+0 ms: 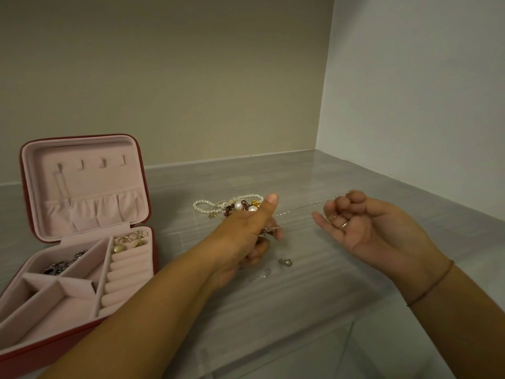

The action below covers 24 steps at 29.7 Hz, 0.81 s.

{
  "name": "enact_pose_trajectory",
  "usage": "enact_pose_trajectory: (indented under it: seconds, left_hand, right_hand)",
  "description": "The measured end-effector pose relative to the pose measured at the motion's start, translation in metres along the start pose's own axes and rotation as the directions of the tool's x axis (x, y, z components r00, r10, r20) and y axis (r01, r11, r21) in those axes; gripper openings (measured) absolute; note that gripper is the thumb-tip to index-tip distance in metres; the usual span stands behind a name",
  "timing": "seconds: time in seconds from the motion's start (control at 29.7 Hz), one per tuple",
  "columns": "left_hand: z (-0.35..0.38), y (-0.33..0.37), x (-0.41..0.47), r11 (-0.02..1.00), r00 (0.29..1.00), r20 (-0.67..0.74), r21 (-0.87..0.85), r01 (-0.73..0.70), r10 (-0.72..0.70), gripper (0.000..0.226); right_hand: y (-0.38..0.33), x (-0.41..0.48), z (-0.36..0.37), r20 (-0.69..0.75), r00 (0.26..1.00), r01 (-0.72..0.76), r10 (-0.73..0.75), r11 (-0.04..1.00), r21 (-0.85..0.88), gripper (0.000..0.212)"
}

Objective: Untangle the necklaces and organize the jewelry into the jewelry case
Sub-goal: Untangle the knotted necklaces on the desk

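Chain [284, 213] stretches sideways between my hands; my left hand [246, 236] clenches one end, my right hand [363, 225] curls round the other. Case [90, 179] sits nearer the left.

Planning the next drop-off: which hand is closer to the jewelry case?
Left. The left hand is right of the jewelry case; the right hand is farther right. Both pinch a thin chain.

Left hand [246, 236] and right hand [363, 228] hold a thin chain [284, 213] near tangled necklaces [232, 207].
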<state>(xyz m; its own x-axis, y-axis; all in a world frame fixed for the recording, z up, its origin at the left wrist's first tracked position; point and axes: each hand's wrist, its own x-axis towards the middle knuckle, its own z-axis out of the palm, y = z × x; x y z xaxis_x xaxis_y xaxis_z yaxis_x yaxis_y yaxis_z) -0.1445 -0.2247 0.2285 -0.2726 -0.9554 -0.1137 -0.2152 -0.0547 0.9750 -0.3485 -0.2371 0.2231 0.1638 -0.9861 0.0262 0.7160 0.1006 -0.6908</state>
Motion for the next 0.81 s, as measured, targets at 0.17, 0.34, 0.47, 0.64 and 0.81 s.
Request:
enact_pose_trajectory:
  seconds: [0.17, 0.34, 0.47, 0.64, 0.81]
  left_hand:
    - [-0.003, -0.001, 0.005, 0.956, 0.996, 0.086, -0.291, 0.022, 0.003, 0.043]
    - [-0.005, 0.0, 0.006, 0.827, 0.978, 0.191, -0.561, 0.038, 0.084, 0.029]
    - [-0.008, 0.001, 0.005, 0.743, 0.975, 0.164, -0.669, -0.002, 0.149, 0.015]
    - [-0.01, 0.002, 0.007, 0.721, 0.986, 0.058, -0.689, -0.074, 0.157, 0.013]
    - [-0.012, -0.003, 0.011, 0.792, 0.976, -0.195, -0.579, -0.193, 0.095, 0.015]
  right_hand:
    - [-0.004, 0.003, -0.014, 0.121, 0.993, -0.027, 0.014, 0.994, 0.108, 0.05]
    - [-0.004, 0.003, -0.021, 0.193, 0.98, -0.069, 0.047, 0.992, 0.107, 0.052]
    - [-0.007, 0.002, -0.029, 0.226, 0.972, -0.087, 0.063, 0.991, 0.099, 0.061]
    - [-0.012, 0.011, -0.058, 0.375, 0.91, -0.206, 0.18, 0.978, 0.03, 0.056]
    - [-0.026, 0.007, -0.076, 0.494, 0.86, -0.1, 0.131, 0.991, -0.088, 0.051]
